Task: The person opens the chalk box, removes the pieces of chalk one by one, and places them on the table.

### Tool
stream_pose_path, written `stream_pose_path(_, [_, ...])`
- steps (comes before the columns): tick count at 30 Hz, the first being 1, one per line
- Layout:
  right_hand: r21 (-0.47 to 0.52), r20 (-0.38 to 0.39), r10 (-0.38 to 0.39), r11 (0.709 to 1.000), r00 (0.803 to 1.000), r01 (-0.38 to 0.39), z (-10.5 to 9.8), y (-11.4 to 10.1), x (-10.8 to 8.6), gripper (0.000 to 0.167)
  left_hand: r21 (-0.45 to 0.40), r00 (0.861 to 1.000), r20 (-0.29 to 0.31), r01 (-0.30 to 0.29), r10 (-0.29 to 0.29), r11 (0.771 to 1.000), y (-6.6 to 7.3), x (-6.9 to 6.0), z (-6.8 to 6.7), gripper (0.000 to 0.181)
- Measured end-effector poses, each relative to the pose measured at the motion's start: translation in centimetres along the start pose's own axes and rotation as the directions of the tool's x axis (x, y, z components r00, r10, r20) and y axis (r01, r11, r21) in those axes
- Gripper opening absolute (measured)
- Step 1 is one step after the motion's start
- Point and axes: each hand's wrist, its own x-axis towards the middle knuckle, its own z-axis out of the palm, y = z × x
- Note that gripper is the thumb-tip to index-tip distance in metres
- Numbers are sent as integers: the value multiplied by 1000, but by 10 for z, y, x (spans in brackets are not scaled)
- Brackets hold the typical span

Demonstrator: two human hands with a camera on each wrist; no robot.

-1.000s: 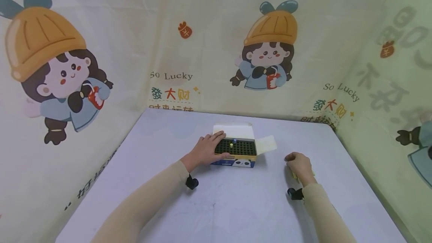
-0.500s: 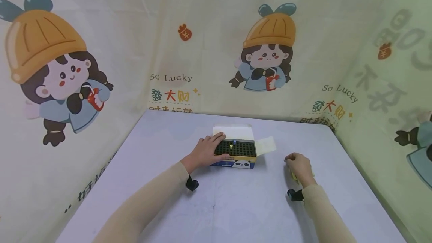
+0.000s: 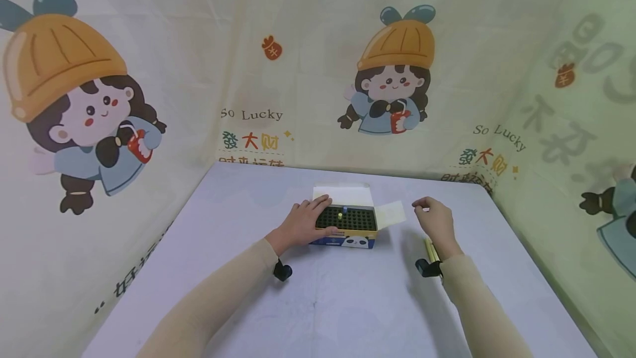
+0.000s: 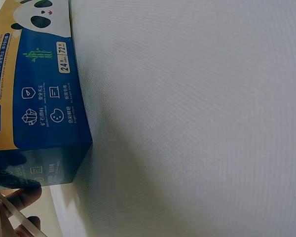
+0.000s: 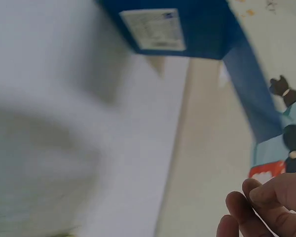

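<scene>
My left hand holds the left end of an open chalk box, its thumb at the front and its fingers toward the back. Inside, a black holder has rows of round holes. A yellow chalk and a blue chalk stand up from it. My right hand is raised above the table, right of the box, with fingers bent and tips close together. In the right wrist view the fingertips show no clear object between them. Whether they pinch something small is hidden.
Pale yellow sticks lie on the white table, partly behind the right wrist. The box's back lid stands up, and a side flap sticks out to the right. Printed cloth hangs around the table.
My right hand has lifted off the yellow sticks and moved up and slightly left, uncovering part of them. The left hand and the chalk box have stayed in place.
</scene>
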Motion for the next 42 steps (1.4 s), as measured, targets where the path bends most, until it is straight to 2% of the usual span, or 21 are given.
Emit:
stream_pose_path(4, [8,-37,-68,998,997,68,-6,-24,2,28,1,1000,10,4,-4,1000,0,0,-1,93])
stream_pose_path(8, [39,-31,-113,993,993,114,-6,-47,2,28,5,1000,11,13,-14,1000,1,0,-2,94])
stream_pose_path(16, [73,24,-170,983,985,168,14,-79,-1,26,-11,1000,6,-3,3,1000,0,-1,0,92])
stream_pose_path(28, [125,125,-168,980,978,153,58,-98,-14,22,19,1000,7,7,-7,1000,-2,1,0,93])
stream_pose_path(34, [130,149,-163,981,975,144,71,-99,-17,20,16,1000,12,14,-14,1000,-1,2,2,94])
stream_pose_path(42, [141,220,-108,987,969,78,85,-97,-19,20,18,1000,7,18,-18,1000,-1,2,3,93])
